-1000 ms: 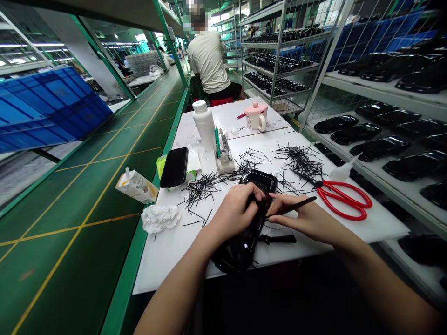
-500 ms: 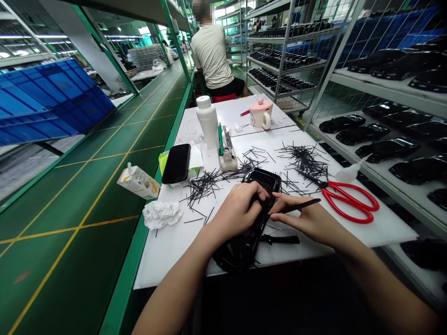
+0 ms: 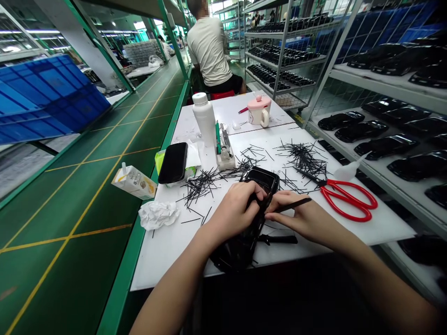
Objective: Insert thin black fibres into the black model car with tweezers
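A glossy black model car body lies lengthwise at the near edge of the white table. My left hand rests over its middle, fingers curled down onto it and gripping it. At the car's right side, my right hand pinches a slim black stick-like tool, its inner end hidden by the fingers. The fingertips of both hands nearly meet at the car's side. A second black-handled tool lies on the table below my right hand. Thin black strips are scattered beyond the car.
Red-handled scissors and a white dropper bottle lie at right. Left are crumpled tissue, a drink carton and a phone. A white bottle and lidded mug stand behind. A person sits ahead.
The whole view has shifted slightly left. The stick tool in my right hand has swung a little, its outer end now closer to the hand. My left hand stays on the car.
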Available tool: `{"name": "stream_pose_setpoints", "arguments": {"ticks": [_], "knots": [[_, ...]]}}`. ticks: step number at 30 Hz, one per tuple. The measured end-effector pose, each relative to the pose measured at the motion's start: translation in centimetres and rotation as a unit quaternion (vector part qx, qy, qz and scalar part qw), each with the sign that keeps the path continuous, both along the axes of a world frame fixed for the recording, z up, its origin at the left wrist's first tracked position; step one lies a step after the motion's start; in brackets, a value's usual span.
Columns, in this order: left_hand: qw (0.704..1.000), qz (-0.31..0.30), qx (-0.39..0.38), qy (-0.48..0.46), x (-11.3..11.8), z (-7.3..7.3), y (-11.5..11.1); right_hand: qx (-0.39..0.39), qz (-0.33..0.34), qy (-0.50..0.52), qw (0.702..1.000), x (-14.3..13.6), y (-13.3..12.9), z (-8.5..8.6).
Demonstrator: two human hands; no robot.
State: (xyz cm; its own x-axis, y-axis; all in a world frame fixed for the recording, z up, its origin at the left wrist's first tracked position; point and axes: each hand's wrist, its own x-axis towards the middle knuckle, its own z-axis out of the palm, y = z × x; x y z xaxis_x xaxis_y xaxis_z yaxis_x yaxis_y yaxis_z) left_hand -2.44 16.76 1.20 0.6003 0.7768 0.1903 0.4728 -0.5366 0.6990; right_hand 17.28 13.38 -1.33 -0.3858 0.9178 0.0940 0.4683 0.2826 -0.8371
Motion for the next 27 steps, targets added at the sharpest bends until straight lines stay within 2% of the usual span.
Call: {"name": "stream_pose_setpoints", "arguments": {"ticks": [3,10,16,22,27], "knots": [[1.000,0.000,-0.001,0.001,0.0,-0.1,0.0,0.006,0.017,-0.030,0.999,-0.3,0.3,0.4],[1.000,-0.001,-0.003,0.007,0.0,0.0,0.0,-0.014,0.032,-0.012,0.999,-0.3,0.4,0.2],[1.000,-0.006,0.000,0.012,-0.1,0.0,0.0,0.026,-0.025,0.072,0.997,0.9,0.4,0.7],[1.000,-0.004,0.001,0.012,-0.1,-0.2,0.1,-0.011,0.021,0.029,0.999,0.5,0.2,0.5],[1.000,-0.007,0.005,0.015,-0.2,-0.2,0.0,0.002,0.012,-0.002,1.000,-0.1,0.2,-0.5]]}}
